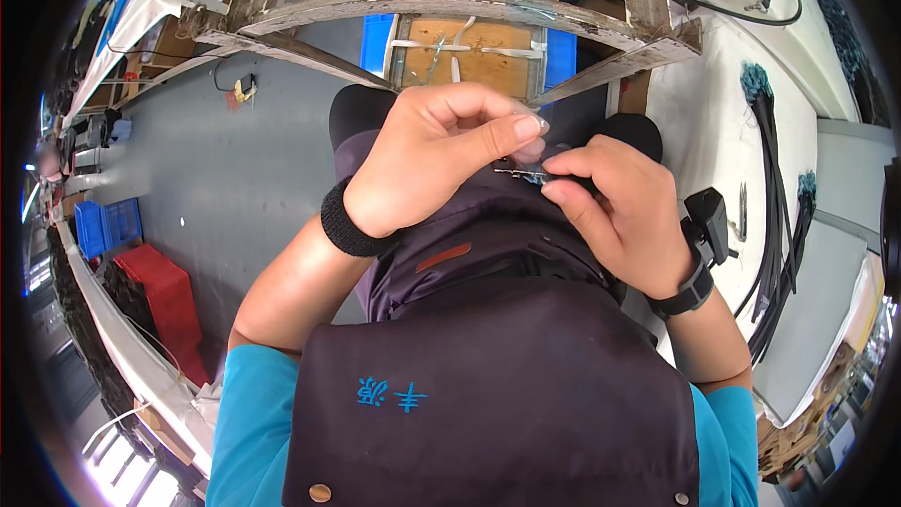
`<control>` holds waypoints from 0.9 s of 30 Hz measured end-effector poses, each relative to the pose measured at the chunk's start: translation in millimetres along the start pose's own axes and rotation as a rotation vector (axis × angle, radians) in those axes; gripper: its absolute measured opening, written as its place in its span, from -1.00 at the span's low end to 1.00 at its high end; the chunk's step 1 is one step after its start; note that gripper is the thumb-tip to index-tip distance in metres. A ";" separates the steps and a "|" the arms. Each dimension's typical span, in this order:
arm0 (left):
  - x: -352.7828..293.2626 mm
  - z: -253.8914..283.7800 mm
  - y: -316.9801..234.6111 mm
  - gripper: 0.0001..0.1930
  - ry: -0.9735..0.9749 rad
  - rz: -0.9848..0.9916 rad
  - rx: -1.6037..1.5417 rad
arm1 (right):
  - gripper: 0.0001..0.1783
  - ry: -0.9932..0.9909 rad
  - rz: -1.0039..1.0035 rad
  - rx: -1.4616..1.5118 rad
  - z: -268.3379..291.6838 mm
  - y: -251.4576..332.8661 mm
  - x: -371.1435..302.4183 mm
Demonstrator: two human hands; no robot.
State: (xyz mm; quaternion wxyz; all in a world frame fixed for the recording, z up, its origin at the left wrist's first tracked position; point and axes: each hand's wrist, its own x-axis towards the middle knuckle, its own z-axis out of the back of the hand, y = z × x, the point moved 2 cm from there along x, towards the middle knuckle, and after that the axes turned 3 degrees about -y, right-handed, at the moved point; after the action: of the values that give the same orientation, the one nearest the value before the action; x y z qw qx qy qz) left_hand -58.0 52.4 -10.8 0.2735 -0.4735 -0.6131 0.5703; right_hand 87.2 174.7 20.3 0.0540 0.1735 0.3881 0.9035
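Both my hands work close together above my lap, over the dark apron (488,338). My left hand (441,145) is closed in a pinch, thumb against forefinger; whatever lies between the tips is too small to make out. Just below and to its right, my right hand (624,211) pinches one end of a thin silvery strip (516,172). The strip points left, beneath my left fingertips, with small teal bits near its right end. Its exact kind cannot be told.
A worn wooden frame (450,5) stands ahead of my knees, with a wooden board (469,49) and blue bin behind it. Black strips with teal tufts (755,84) hang over a white-covered surface at right. A red crate (160,296) and blue crate (108,225) stand left.
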 end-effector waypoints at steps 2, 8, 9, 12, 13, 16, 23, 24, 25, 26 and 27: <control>-2.0 1.4 1.6 -0.85 -0.015 -0.110 -0.020 | -0.90 -0.058 -0.014 0.075 -1.0 -1.9 4.0; -6.6 0.8 2.6 -0.92 0.011 -0.045 -0.071 | -0.72 0.183 -0.361 0.290 1.3 -18.4 14.2; -8.5 0.8 5.0 -0.92 0.012 -0.042 -0.072 | -0.72 0.184 -0.364 0.290 2.7 -19.0 16.7; -12.3 0.6 12.9 -0.89 0.043 0.008 -0.102 | -0.66 0.353 -0.482 0.377 -0.4 -20.0 16.6; -12.9 0.7 14.1 -0.88 0.021 0.016 -0.155 | -0.73 0.246 -0.404 0.314 -2.0 -19.2 13.7; -13.9 3.2 16.1 -0.87 -0.019 0.052 -0.266 | -0.65 -0.050 -0.126 0.188 -6.7 -1.8 4.5; -13.0 4.5 13.0 -0.85 -0.042 0.191 -0.309 | -0.72 -0.091 0.106 0.019 -8.3 -0.1 -5.6; -11.4 6.1 12.5 -0.83 -0.038 0.118 -0.206 | -0.78 -0.073 0.071 0.025 -7.4 -0.3 -3.7; -11.6 5.6 12.7 -0.83 -0.039 0.117 -0.204 | -0.83 -0.054 0.036 0.030 -6.3 -0.6 -1.9; -12.2 4.5 11.9 -0.83 -0.035 0.071 -0.160 | -0.83 -0.055 0.037 0.030 -5.0 -0.8 -0.1; -12.1 2.8 11.5 -0.83 -0.027 0.025 -0.119 | -0.87 -0.034 -0.016 0.088 -3.0 -2.1 1.4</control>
State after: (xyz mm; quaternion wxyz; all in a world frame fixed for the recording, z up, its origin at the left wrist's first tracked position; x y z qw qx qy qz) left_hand -52.5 39.2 -19.9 0.2294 -0.4889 -0.6436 0.5422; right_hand 84.7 174.4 17.3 0.0602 0.1882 0.4277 0.8821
